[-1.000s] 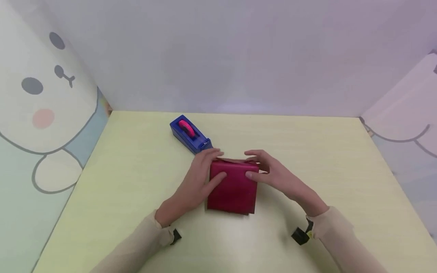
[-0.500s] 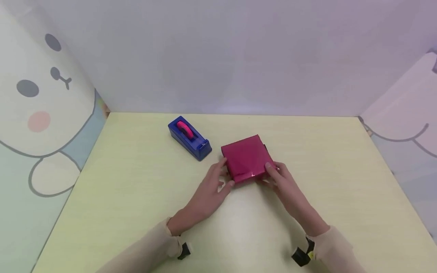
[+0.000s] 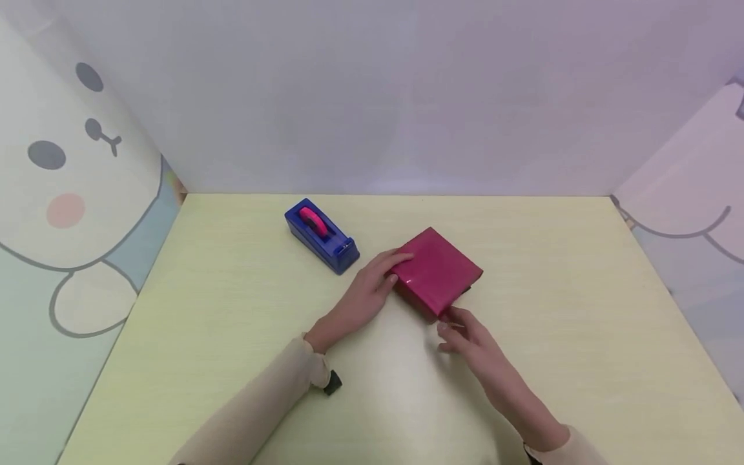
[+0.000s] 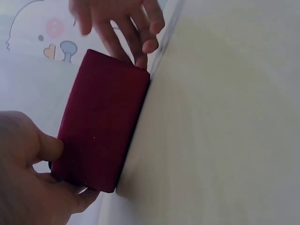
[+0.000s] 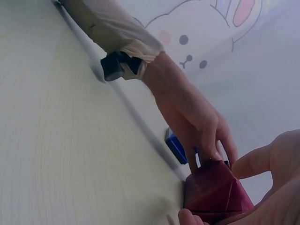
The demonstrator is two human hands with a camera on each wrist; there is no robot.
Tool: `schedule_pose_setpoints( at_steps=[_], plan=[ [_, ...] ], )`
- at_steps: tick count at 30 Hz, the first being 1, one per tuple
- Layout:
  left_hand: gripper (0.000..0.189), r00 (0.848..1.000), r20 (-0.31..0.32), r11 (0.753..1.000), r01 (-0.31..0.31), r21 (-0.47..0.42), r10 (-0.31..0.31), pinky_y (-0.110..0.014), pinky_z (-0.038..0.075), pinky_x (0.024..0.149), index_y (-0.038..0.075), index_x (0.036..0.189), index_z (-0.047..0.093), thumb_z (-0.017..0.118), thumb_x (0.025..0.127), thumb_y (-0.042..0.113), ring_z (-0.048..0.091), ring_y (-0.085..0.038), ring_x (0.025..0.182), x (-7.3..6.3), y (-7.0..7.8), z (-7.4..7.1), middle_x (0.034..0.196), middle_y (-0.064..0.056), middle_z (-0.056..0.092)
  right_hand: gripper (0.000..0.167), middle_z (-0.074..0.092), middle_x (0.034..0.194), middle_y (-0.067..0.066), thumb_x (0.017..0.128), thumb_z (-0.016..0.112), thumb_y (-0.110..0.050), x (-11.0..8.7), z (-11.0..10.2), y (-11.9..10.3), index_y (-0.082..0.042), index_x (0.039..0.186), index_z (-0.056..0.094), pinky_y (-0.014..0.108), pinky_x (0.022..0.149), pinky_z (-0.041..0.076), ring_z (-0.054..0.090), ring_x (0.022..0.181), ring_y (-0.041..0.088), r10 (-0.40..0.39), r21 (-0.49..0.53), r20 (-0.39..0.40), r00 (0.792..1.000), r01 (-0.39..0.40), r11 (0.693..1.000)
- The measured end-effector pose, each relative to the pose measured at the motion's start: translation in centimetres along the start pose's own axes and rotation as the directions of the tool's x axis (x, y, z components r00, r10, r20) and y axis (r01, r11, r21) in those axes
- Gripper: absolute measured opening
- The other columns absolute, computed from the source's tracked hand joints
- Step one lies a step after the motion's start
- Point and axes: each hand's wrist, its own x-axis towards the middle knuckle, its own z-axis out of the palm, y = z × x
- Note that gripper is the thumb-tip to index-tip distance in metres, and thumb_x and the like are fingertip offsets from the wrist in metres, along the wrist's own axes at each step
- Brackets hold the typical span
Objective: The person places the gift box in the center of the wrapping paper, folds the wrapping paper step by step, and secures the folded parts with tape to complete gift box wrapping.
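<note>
A box wrapped in glossy red paper (image 3: pixel 438 268) rests on the table, turned so that one corner points towards me. My left hand (image 3: pixel 366 294) holds its left corner, thumb on the near side and fingers over the top. In the left wrist view, that hand's thumb and fingers (image 4: pixel 28 173) grip one end of the box (image 4: pixel 101 117). By the near corner is my right hand (image 3: pixel 485 355), its fingers loosely bent, some fingertips touching the box. The right wrist view shows a folded triangular flap (image 5: pixel 236 197) on the box's end. The underside is hidden.
A blue tape dispenser (image 3: pixel 337 252) with a pink roll of tape (image 3: pixel 314 221) stands to the left of the box, near my left fingers. A pale wall (image 3: pixel 372 97) rises behind the table (image 3: pixel 232 310). Cartoon-printed panels (image 3: pixel 75 168) flank it.
The box has moved away from me and rightward and been turned. My left hand has followed its left corner. My right hand has let go of its right edge and dropped to the near corner.
</note>
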Motion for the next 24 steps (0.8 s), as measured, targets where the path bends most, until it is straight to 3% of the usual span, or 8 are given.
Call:
schedule_pose_setpoints(
  at_steps=[3, 6, 10, 14, 19, 24],
  plan=[
    [0.048, 0.999, -0.016, 0.999, -0.037, 0.008, 0.037, -0.043, 0.039, 0.124, 0.028, 0.15, 0.054, 0.048, 0.109, 0.005, 0.042, -0.021, 0.153, 0.9, -0.8, -0.5, 0.16, -0.001, 0.046, 0.067, 0.041, 0.163, 0.018, 0.106, 0.057, -0.025, 0.4, 0.7, 0.1, -0.003, 0.162, 0.028, 0.049, 0.116, 0.042, 0.058, 0.132, 0.029, -0.034, 0.013, 0.021, 0.999, 0.033, 0.999],
    [0.047, 0.999, -0.034, 0.999, -0.035, 0.02, 0.035, -0.045, 0.039, 0.123, 0.031, 0.151, 0.053, 0.047, 0.11, 0.009, 0.043, -0.022, 0.152, 1.3, -1.6, -1.2, 0.158, -0.001, 0.047, 0.072, 0.036, 0.168, 0.015, 0.103, 0.059, -0.02, 1.0, 1.3, 0.0, -0.003, 0.164, 0.024, 0.046, 0.115, 0.042, 0.05, 0.14, 0.029, -0.053, 0.03, 0.04, 0.998, 0.052, 0.998],
    [0.051, 0.998, -0.056, 0.999, 0.024, 0.028, -0.022, -0.046, 0.032, 0.127, 0.036, 0.159, 0.042, 0.046, 0.112, 0.016, 0.034, -0.022, 0.158, 1.4, -2.3, -1.6, 0.166, -0.002, 0.039, 0.073, 0.037, 0.168, 0.013, 0.101, 0.059, -0.015, 1.7, 2.1, 0.0, -0.006, 0.165, 0.025, 0.046, 0.115, 0.041, 0.049, 0.139, 0.029, -0.073, 0.039, 0.069, 0.995, 0.071, 0.997],
    [0.059, 0.994, -0.063, 0.995, 0.092, 0.042, -0.09, -0.05, 0.022, 0.131, 0.039, 0.165, 0.025, 0.045, 0.112, 0.023, 0.017, -0.023, 0.164, 1.6, -2.4, -1.4, 0.174, 0.0, 0.025, 0.07, 0.039, 0.167, 0.01, 0.102, 0.058, -0.014, 2.1, 2.7, -0.2, -0.008, 0.165, 0.027, 0.045, 0.112, 0.043, 0.051, 0.135, 0.028, -0.082, 0.011, 0.074, 0.994, 0.081, 0.997],
    [0.067, 0.978, -0.092, 0.974, 0.196, 0.114, -0.186, -0.051, 0.017, 0.131, 0.027, 0.169, 0.011, 0.044, 0.111, 0.025, 0.006, -0.028, 0.165, 1.6, -2.1, -1.1, 0.177, -0.008, 0.011, 0.07, 0.04, 0.166, 0.008, 0.103, 0.058, -0.015, 3.0, 3.5, -0.3, -0.01, 0.165, 0.027, 0.044, 0.11, 0.045, 0.054, 0.133, 0.027, -0.099, -0.017, 0.063, 0.993, 0.1, 0.995],
    [0.069, 0.953, -0.162, 0.946, 0.282, 0.161, -0.257, -0.052, 0.019, 0.131, 0.013, 0.168, 0.014, 0.048, 0.108, 0.02, 0.004, -0.032, 0.165, 0.6, -2.3, -2.0, 0.176, -0.019, 0.007, 0.07, 0.047, 0.161, 0.006, 0.102, 0.058, -0.012, 4.6, 4.3, -0.3, -0.012, 0.165, 0.028, 0.039, 0.103, 0.049, 0.059, 0.126, 0.023, -0.139, -0.054, 0.067, 0.988, 0.143, 0.988]
  ],
)
